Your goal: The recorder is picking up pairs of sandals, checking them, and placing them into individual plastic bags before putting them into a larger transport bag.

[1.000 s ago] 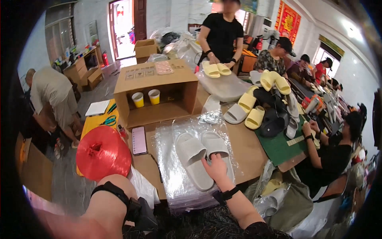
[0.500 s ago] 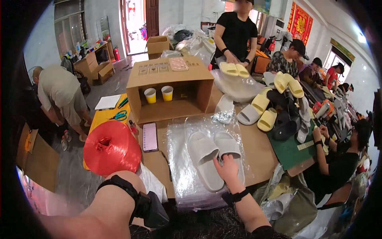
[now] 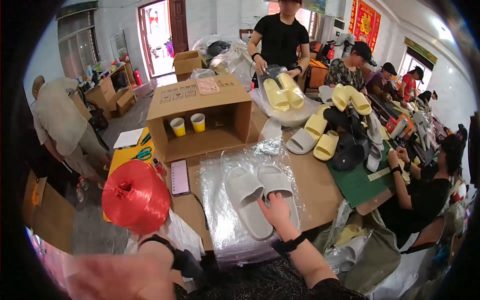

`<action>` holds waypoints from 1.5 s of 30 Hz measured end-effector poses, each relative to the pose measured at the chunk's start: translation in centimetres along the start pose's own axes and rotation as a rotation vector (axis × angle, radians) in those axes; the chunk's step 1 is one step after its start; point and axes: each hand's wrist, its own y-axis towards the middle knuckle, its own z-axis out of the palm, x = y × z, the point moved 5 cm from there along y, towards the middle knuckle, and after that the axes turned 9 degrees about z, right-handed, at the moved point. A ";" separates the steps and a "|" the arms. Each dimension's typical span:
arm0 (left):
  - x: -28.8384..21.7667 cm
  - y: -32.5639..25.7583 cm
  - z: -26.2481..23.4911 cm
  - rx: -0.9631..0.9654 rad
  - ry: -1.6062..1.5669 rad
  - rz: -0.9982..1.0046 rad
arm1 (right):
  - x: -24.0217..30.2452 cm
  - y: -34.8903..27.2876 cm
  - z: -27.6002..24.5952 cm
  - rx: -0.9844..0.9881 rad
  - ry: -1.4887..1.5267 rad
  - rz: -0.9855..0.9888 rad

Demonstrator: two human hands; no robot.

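Observation:
A pair of light grey slippers lies side by side on a stack of clear plastic bags (image 3: 215, 220): a left slipper (image 3: 245, 192) and a right slipper (image 3: 276, 179). Whether film covers their toes I cannot tell. My right hand (image 3: 276, 212) is at the right slipper's foot opening, its bent fingers and thumb closed on the slipper near the strap. Low at the left, my left hand (image 3: 117, 277) is smeared by motion, so its fingers do not read. It is nearest to a big roll of red plastic twine (image 3: 135, 197).
Behind the bags stands a cardboard box (image 3: 200, 105) with two yellow-and-white cups. A phone (image 3: 180, 177) and teal scissors (image 3: 144, 153) lie left. Yellow and dark slippers (image 3: 327, 145) pile up right. Across the table a co-worker (image 3: 280, 37) holds bagged yellow slippers (image 3: 284, 92).
My left hand has come into sight at the lower left. The view has shifted slightly. My right hand stays at the slipper. The co-worker's yellow slippers now show inside a clear bag.

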 end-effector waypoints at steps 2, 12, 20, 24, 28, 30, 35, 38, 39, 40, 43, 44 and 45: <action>0.9 -3.7 3.7 0.061 0.024 -0.451 | -1.0 0.1 0.7 0.022 0.033 0.007; -4.9 -32.7 15.9 0.983 -0.172 -0.860 | 0.1 2.6 -1.7 0.251 -0.125 -0.120; -5.5 -35.3 16.6 1.048 -0.156 -1.009 | -3.8 4.7 -0.4 0.002 -0.110 -0.123; -5.7 -35.4 16.5 1.190 -0.119 -0.946 | -9.4 4.6 -5.6 -0.139 -0.042 0.247; -5.4 -34.9 16.3 1.221 -0.107 -0.996 | -14.5 -0.6 -10.9 -0.300 0.138 0.375; -5.0 -34.0 16.9 1.220 -0.123 -1.035 | -17.0 -4.5 -12.7 -0.369 0.461 0.358; -5.5 -33.1 17.6 1.233 -0.082 -0.806 | -20.8 -12.3 -15.8 -0.525 0.462 0.514; -5.9 -33.0 17.4 1.255 -0.028 -0.758 | -21.9 -12.4 -16.0 -0.561 0.593 0.505; -5.8 -33.0 17.3 1.276 -0.044 -0.774 | -21.8 -12.1 -15.8 -0.520 0.660 0.512; -5.7 -32.9 17.2 1.296 -0.058 -0.789 | -21.5 -11.8 -15.4 -0.517 0.662 0.514; -5.6 -32.6 17.1 1.394 -0.134 -0.793 | -19.7 -10.3 -13.8 -0.477 0.822 0.444; -5.4 -32.1 16.9 1.399 -0.131 -0.794 | -19.0 -10.0 -13.3 -0.472 0.826 0.445; -5.4 -31.8 16.9 1.478 -0.185 -0.801 | -18.3 -9.6 -12.6 -0.397 0.837 0.447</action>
